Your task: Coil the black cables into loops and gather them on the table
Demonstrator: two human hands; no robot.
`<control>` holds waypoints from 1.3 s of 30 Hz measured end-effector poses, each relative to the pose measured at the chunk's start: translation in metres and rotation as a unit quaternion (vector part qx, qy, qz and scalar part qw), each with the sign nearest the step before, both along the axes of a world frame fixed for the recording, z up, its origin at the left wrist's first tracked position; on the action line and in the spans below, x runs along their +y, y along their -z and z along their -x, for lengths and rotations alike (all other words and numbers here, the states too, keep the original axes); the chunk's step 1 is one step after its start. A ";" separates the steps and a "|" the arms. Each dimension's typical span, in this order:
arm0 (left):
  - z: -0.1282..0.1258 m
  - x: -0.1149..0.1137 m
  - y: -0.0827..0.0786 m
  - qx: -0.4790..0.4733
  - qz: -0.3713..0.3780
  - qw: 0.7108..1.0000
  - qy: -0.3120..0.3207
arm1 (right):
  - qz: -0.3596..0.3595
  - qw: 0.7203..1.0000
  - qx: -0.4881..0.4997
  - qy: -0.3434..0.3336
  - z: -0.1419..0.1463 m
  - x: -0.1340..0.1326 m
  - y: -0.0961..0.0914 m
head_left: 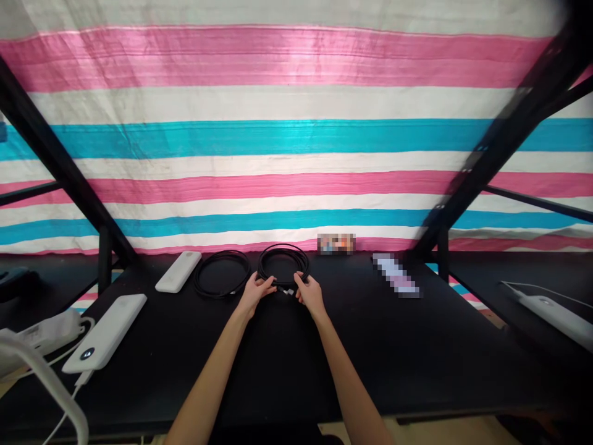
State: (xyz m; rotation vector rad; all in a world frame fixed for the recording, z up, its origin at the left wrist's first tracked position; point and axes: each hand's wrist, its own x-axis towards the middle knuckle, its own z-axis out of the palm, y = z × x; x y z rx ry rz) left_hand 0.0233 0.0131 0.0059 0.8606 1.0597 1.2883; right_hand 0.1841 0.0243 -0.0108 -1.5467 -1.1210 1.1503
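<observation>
Between my two hands is a coiled black cable, its loops standing out above my fingers over the black table. My left hand is closed on the coil's lower left side. On the lower right side, my right hand pinches the same coil. Light-coloured connector ends of the cable show between the hands. A second coiled black cable lies flat just left of my left hand, with a small connector at its lower edge.
Two white power banks, a farther one and a nearer one with a plugged-in lead, lie left beside a white power strip. A blurred phone-like item and small box sit right. Black frame bars slant up; striped sheeting hangs behind.
</observation>
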 end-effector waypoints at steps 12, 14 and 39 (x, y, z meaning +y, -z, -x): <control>0.001 -0.002 0.009 0.032 -0.002 0.999 0.024 | -0.003 0.998 -0.055 -0.022 -0.005 0.001 0.006; 0.002 -0.001 0.012 0.048 0.006 0.999 0.014 | -0.013 0.997 -0.064 -0.031 -0.006 0.001 0.005; 0.081 -0.021 0.006 0.585 -0.055 0.804 -0.091 | -0.166 0.974 -0.054 0.143 -0.011 -0.008 -0.003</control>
